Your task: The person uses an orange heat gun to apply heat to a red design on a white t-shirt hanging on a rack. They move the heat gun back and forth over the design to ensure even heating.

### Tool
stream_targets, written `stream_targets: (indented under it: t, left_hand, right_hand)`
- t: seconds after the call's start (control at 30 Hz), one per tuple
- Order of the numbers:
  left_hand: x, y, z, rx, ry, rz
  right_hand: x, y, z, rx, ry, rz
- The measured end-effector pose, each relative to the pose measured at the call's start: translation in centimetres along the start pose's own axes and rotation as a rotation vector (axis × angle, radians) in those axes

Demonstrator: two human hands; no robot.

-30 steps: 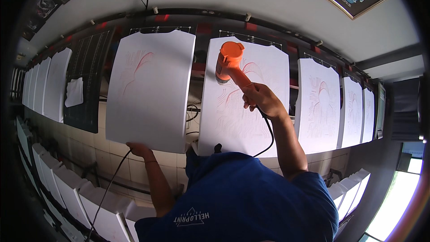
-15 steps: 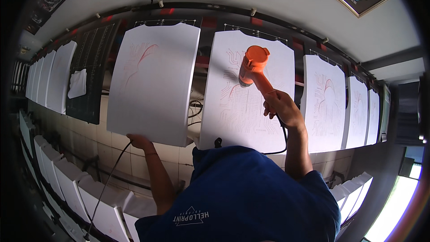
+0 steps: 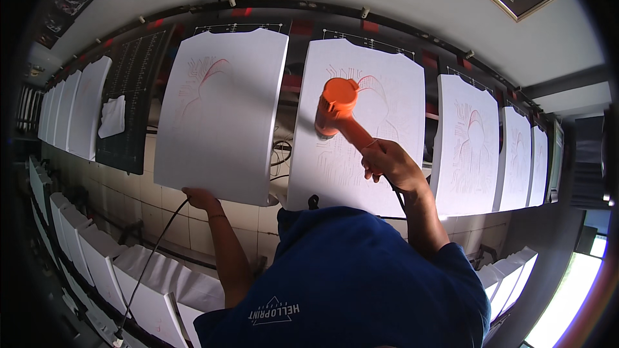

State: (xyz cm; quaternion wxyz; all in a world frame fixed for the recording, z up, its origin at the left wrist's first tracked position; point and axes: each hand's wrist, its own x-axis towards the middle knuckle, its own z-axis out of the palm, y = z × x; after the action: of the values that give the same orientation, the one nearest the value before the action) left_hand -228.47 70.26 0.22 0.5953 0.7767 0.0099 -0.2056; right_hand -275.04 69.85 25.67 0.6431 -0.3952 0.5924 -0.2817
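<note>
My right hand (image 3: 396, 164) is closed around the handle of an orange heat gun (image 3: 339, 98), its head held over a white T-shirt (image 3: 309, 180) stretched on a flat board. Thin red line artwork is printed on that shirt, partly hidden by the heat gun. A black power cord hangs from the handle. At the lower edge of another white shirt (image 3: 219, 129) to the left, my left hand (image 3: 202, 200) has its fingers closed on a black cable (image 3: 155, 254), which trails down to the lower left. This shirt also carries a faint red print.
More printed white shirts on boards stand right (image 3: 469, 154) and far left (image 3: 88, 109). A dark bare board (image 3: 132, 96) has a small white cloth (image 3: 113, 118) on it. Behind runs a black rail (image 3: 303, 5). Another row of white shirts (image 3: 97, 245) lies at lower left.
My right hand has moved the heat gun left and slightly down over the shirt, uncovering the upper middle of the print. My left hand has barely shifted.
</note>
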Motion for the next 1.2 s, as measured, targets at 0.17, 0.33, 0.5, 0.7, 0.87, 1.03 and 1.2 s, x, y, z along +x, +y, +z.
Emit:
stream_targets:
  t: [0.17,0.33,0.5,0.7,0.87,1.03,1.2]
  left_hand:
    - [-0.3,0.5,0.2,-0.026,0.003,-0.022]
    - [0.9,-0.5,-0.1,0.013,0.029,-0.019]
    - [0.9,-0.7,0.1,-0.062,0.016,0.006]
    - [0.4,-0.4,0.1,-0.043,-0.009,0.043]
    - [-0.2,0.5,0.2,0.035,-0.003,0.008]
    - [0.0,0.3,0.0,-0.015,0.007,-0.036]
    - [0.5,-0.2,0.0,0.007,0.013,-0.012]
  right_hand:
    - [0.3,0.9,-1.5,-0.063,0.216,-0.073]
    - [-0.6,0.8,-1.2,0.015,0.109,-0.022]
    - [-2.1,1.0,-0.8,0.036,0.066,0.006]
    - [-3.1,1.6,0.3,0.032,0.046,0.034]
    - [-2.9,1.8,2.0,0.072,-0.031,0.023]
    - [-3.6,1.2,3.0,-0.011,-0.078,0.05]
    - [-5.4,1.7,2.7,-0.019,-0.18,0.148]
